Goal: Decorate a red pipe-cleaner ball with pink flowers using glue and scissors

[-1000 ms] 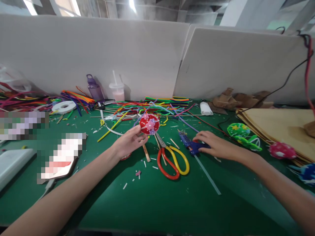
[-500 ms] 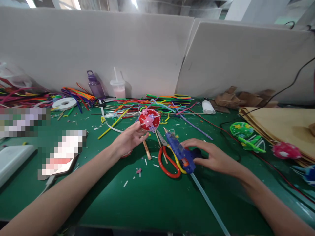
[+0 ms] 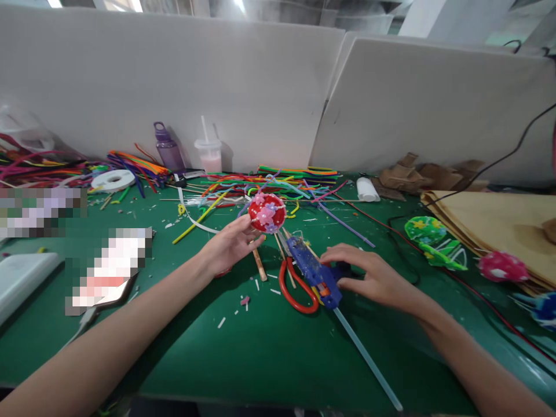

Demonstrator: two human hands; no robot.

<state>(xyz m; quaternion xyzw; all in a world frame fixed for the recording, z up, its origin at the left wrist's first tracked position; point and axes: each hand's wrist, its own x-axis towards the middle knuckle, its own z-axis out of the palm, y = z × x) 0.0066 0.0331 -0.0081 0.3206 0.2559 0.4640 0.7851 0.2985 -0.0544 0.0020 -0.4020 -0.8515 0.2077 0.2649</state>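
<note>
My left hand (image 3: pixel 230 246) pinches the edge of a small round red decoration (image 3: pixel 267 213), held up above the table. Pink and lilac flowers and white dots cover its front. A blue hot glue gun (image 3: pixel 313 269) is in my right hand (image 3: pixel 369 269), its fingers around the handle and its nozzle toward the decoration. From the back of the gun a long translucent glue stick (image 3: pixel 369 359) slopes toward the table's front edge. Under the gun lie red-handled scissors (image 3: pixel 299 306), partly hidden. A short wooden stick (image 3: pixel 259 263) rests between the hands.
Pipe cleaners (image 3: pixel 278 182) are heaped along the back, near a drink cup (image 3: pixel 211 156) and a purple bottle (image 3: pixel 168 152). A phone (image 3: pixel 110 269) lies left. Green (image 3: pixel 428 230) and pink (image 3: pixel 503 266) decorations, brown paper (image 3: pixel 486 217) and a red cable (image 3: pixel 475 292) are on the right.
The glue gun has shifted slightly left, and its nozzle is closer to the red decoration. My left hand still holds the decoration, now slightly further right.
</note>
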